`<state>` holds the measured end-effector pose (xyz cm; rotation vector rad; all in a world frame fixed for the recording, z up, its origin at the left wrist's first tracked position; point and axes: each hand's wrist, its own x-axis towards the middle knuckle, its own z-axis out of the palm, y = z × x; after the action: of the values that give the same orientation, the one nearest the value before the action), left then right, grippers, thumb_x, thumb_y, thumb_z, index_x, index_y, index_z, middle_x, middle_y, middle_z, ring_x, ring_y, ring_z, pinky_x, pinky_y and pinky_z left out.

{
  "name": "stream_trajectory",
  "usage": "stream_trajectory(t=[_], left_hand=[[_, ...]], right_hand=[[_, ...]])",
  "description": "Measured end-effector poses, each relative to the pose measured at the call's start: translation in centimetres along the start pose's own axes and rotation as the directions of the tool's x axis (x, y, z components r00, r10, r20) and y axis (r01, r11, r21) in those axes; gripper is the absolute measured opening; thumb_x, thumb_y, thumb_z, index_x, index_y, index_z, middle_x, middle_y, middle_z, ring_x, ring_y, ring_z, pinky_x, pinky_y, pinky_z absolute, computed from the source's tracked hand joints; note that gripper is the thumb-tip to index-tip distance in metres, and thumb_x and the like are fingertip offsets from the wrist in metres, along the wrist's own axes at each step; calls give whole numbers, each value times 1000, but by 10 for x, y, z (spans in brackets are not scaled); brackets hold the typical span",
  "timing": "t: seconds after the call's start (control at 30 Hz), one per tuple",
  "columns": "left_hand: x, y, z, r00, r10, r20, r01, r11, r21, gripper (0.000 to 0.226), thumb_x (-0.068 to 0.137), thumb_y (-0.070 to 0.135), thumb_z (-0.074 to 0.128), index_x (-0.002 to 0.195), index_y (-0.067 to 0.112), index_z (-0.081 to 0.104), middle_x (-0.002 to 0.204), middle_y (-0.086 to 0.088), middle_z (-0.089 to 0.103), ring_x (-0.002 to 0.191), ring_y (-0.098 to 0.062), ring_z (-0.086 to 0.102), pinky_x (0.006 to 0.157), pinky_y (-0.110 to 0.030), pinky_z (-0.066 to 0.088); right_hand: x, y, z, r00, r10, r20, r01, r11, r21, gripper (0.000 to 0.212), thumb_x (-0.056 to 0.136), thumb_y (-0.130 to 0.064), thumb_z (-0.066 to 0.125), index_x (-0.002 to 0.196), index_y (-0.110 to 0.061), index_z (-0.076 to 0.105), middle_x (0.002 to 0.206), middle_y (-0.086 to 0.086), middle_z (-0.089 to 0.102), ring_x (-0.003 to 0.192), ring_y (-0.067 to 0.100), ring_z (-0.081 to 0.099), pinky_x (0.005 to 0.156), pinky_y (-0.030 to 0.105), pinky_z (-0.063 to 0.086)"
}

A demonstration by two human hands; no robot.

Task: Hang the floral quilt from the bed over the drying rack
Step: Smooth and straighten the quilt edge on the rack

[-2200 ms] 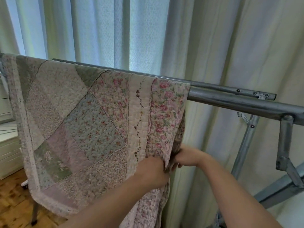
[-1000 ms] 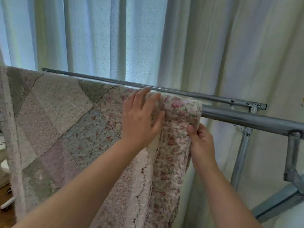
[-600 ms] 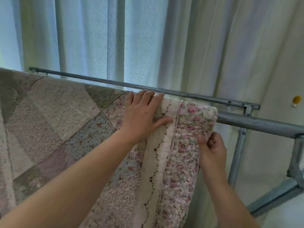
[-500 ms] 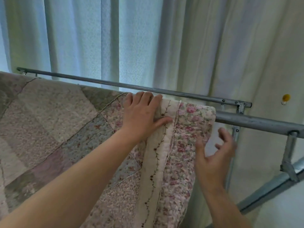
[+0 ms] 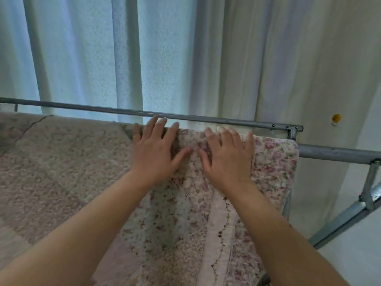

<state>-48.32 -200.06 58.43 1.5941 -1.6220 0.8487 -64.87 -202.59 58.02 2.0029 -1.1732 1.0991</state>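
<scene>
**Quilt lies under both our palms, along the rail**

Floral quilt (image 5: 86, 172) sits directly beneath our fingers, which are spread flat and apart, gripping nothing. Our left hand (image 5: 153, 153) and right hand (image 5: 227, 159) press side by side near its top fold. Just beyond the fingertips runs the drying rack's far bar (image 5: 226, 121); the quilt's long axis stretches leftward along the rack, its end edge just right of our right hand.

Pale sheer curtains (image 5: 127, 58) hanging in folds above and beyond both hands, heavier cream drape (image 5: 288, 65) up and to the right of them, small yellow round thing (image 5: 336, 117) on that drape, far right
</scene>
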Motion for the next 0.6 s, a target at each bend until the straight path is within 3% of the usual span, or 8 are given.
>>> stream_trajectory(t=[0.2, 0.4, 0.6], left_hand=[[-5, -45, -4, 995, -102, -14, 102, 994, 28, 81, 73, 74, 31, 131, 20, 45, 135, -17, 48, 130, -36, 33, 103, -61, 15], [-5, -58, -5, 998, -60, -26, 61, 996, 70, 75, 73, 69, 35, 122, 16, 53, 119, -14, 57, 114, -35, 46, 93, -58, 28], [-8, -61, -4, 999, -23, -28, 25, 997, 72, 68, 75, 65, 39, 125, 19, 51, 120, -11, 56, 115, -33, 46, 92, -58, 29]], right_hand=[[22, -37, 10, 995, -84, 53, 85, 996, -14, 55, 87, -49, 47, 126, -11, 48, 113, 14, 60, 106, 32, 52, 97, 55, 31], [36, -49, 19, 992, -126, 20, 127, 992, -5, 49, 84, -51, 53, 114, -13, 56, 97, 13, 62, 90, 31, 55, 76, 41, 39], [32, -46, 24, 992, -110, -63, 109, 994, -9, 48, 77, -49, 62, 106, -11, 61, 86, 13, 63, 78, 31, 58, 71, 40, 43]])
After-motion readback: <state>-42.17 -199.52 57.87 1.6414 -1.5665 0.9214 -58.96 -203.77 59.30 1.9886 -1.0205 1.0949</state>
